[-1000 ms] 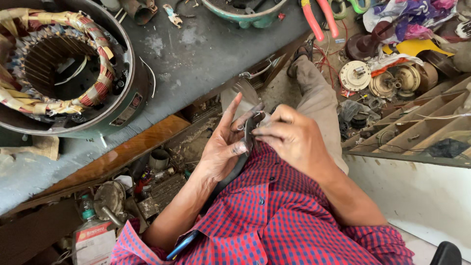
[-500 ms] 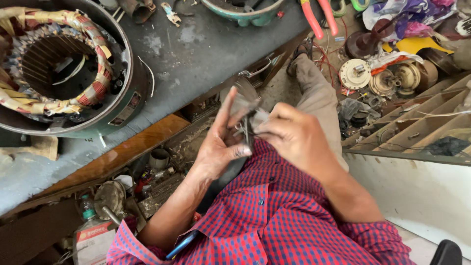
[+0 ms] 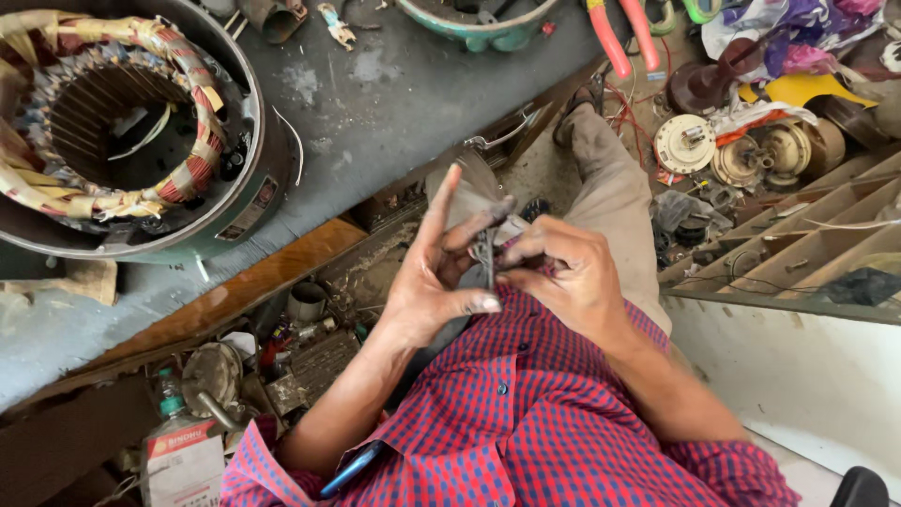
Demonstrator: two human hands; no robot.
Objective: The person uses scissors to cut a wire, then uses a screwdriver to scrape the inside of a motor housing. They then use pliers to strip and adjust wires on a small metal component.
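We hold a small dark part (image 3: 485, 252) up between both hands, just above our lap and the red-and-blue checked shirt (image 3: 526, 413). Our left hand (image 3: 441, 272) pinches it between thumb and middle fingers, with the index finger stretched straight up and free. Our right hand (image 3: 568, 272) curls its fingers closely round the part from the other side; what the part is we cannot tell.

On the grey bench (image 3: 394, 84) to the left stands a round motor housing (image 3: 249, 202), and inside it sits a ring of windings bound in red and yellow tape (image 3: 141, 113), with a hollow dark centre. A green-rimmed casing (image 3: 488, 28) shows at the top edge; its contents are cut off. Below the bench, a plastic bottle (image 3: 174, 441) stands among scrap parts.
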